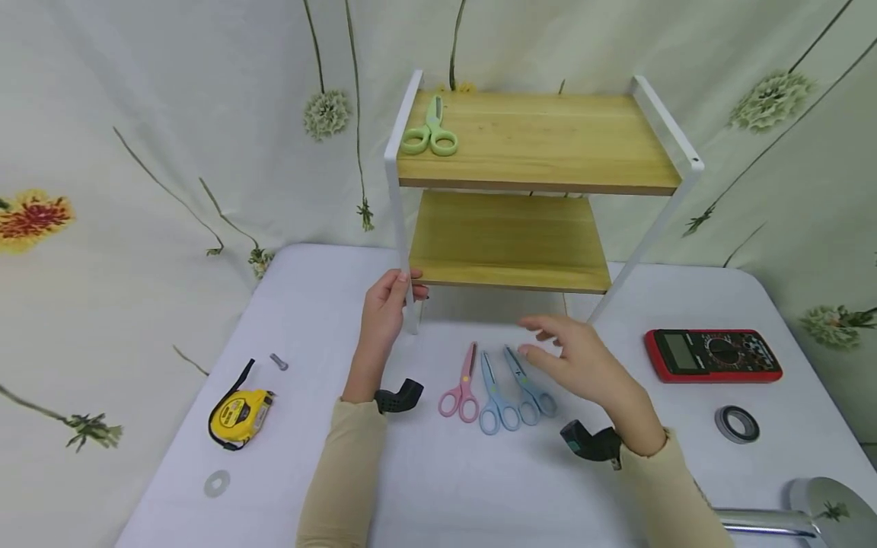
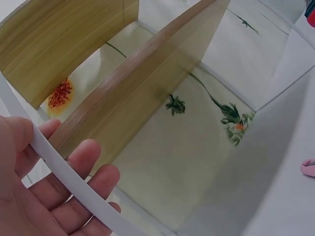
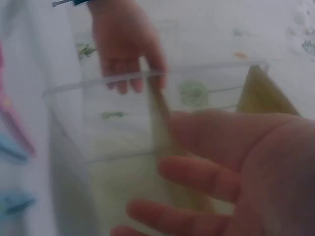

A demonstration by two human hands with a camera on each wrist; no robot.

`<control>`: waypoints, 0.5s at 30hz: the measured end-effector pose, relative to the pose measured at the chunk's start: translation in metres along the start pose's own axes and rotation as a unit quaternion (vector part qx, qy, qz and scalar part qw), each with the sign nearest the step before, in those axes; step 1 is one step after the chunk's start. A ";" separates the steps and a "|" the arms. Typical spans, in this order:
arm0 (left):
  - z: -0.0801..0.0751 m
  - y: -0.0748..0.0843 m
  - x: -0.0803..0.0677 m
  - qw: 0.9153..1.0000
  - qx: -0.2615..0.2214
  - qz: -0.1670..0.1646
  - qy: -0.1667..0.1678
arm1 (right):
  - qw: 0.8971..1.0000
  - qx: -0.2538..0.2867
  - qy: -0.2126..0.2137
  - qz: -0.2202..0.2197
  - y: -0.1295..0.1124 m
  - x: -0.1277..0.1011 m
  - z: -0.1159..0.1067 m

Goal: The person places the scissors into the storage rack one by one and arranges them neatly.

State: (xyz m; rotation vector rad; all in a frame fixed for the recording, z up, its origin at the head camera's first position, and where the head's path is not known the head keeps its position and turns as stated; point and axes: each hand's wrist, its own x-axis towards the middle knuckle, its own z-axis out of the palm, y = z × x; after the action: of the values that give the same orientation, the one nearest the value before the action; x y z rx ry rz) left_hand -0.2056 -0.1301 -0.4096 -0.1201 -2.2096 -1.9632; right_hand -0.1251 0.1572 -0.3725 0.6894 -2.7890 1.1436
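A two-tier shelf with wooden boards (image 1: 534,144) and a white frame (image 1: 397,217) stands at the back of the table. My left hand (image 1: 384,308) grips the frame's left front post beside the lower board (image 1: 507,240); in the left wrist view, thumb and fingers (image 2: 84,155) lie on either side of the white bar. Holding nothing, my right hand (image 1: 575,356) hovers with spread fingers before the shelf's right leg. Pink scissors (image 1: 468,388) and two blue pairs of scissors (image 1: 492,388) lie between my hands. Green scissors (image 1: 433,129) rest on the top board's left end.
At left lie a yellow tape measure (image 1: 240,415), a bolt (image 1: 279,361) and a grey washer (image 1: 217,483). On the right are a red multimeter (image 1: 712,355), a black tape roll (image 1: 737,424) and a metal object with a round head (image 1: 836,510). Flowered cloth (image 1: 171,114) hangs behind.
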 end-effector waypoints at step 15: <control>-0.002 0.002 -0.001 1.000 -0.013 -0.006 -0.004 | 0.984 -0.059 -0.134 0.101 0.053 -0.029 0.052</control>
State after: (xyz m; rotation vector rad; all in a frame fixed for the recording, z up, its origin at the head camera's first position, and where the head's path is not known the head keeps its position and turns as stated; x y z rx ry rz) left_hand -0.2044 -0.1321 -0.4073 -0.1177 -2.1939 -2.0023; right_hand -0.1152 0.1663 -0.4515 0.6000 -3.1870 0.9663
